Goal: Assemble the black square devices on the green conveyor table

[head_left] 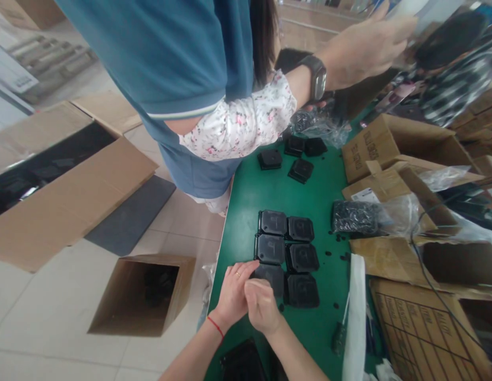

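Observation:
My left hand [235,292], with a ring and a red string at the wrist, has its fingers stretched toward the left edge of a black square casing [272,279]. The fingertips reach its corner; whether they press on it I cannot tell. Right beside it, my right hand [262,307] is closed, fingers curled in, near the same casing's lower edge. Anything inside that hand is hidden. Several similar dark casings with rounded corners lie in two columns, among them a casing [271,248] just beyond and a casing [302,290] to the right.
Small black pieces [343,256] are scattered over the green table [246,196]. A bag of black parts [355,217] and open cartons [379,148] line the right side. A co-worker's floral sleeve [242,124] crosses the far end. An open box [178,296] stands on the floor.

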The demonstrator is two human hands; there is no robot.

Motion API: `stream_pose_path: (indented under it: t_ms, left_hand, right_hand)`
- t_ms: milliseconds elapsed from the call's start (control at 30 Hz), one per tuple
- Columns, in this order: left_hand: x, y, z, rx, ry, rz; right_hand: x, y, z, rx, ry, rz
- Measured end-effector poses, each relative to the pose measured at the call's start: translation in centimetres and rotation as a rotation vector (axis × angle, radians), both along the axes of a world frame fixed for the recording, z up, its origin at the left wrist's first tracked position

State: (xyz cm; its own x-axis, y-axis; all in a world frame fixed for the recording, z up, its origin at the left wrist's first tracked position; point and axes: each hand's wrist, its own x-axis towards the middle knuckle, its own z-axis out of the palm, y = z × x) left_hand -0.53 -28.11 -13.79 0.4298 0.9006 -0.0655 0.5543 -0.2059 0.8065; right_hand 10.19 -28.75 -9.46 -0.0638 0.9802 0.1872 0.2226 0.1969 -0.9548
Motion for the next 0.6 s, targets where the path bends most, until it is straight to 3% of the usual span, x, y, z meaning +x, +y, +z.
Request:
stream_pose_path:
  t_ms: [100, 267, 433, 533, 600]
  left_hand:
    - [0.06, 0.11, -0.02, -0.020, -0.006, 0.022]
    - [0.17, 0.08, 0.47, -0.007, -0.010, 0.051]
    - [0.09, -0.01, 0.48, 0.013, -0.029, 0.040]
    - [0.13, -0.03, 0.44, 0.007, -0.010, 0.051]
    - [0.12, -0.04, 0.50, -0.001, -0.013, 0.050]
  right_hand:
    - [-0.15, 0.81, 0.24, -0.032, 0.014, -0.028]
    - [-0.15, 0.48, -0.28, -0.216, 0.489, -0.435]
    - [-0.30, 0.83, -0.21, -0.160, 0.096, -0.164]
    - [0.02, 1.09, -0.18, -0.251, 0.272, -0.346]
    - [-0.06, 0.65, -0.36, -0.189, 0.302, -0.419]
